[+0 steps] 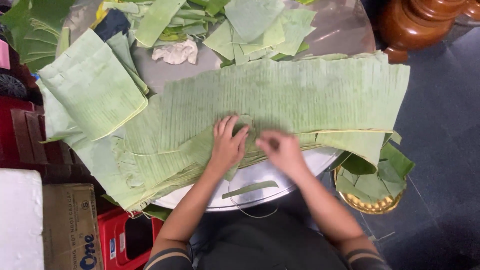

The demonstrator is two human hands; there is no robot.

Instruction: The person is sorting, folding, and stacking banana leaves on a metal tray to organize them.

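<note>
A round metal tabletop (260, 187) is standing over a dark blue floor, nearly buried under cut banana leaves. At its near edge, a long banana leaf sheet (300, 95) is lying spread across the full width, pale ribbed side up, its right end hanging past the rim. The left hand (229, 145) is pressing flat, fingers spread, on a smaller leaf piece (200, 145) sitting on a stack of trimmed leaves (150, 170). The right hand (281, 149) is pinching, fingers curled, at the lower edge of the long sheet; it is blurred, so whether it is truly gripping the leaf I cannot tell. Judging by this, the step in hand is folding or tearing the sheet at that spot, and the next move would be calling for a steady hold from the left while the right is pulling along the ribs. Further out, a folded leaf bundle (92, 90) is resting at the left, loose offcuts (255, 25) at the far side, and a gold tray (372, 202) of scraps below right.
</note>
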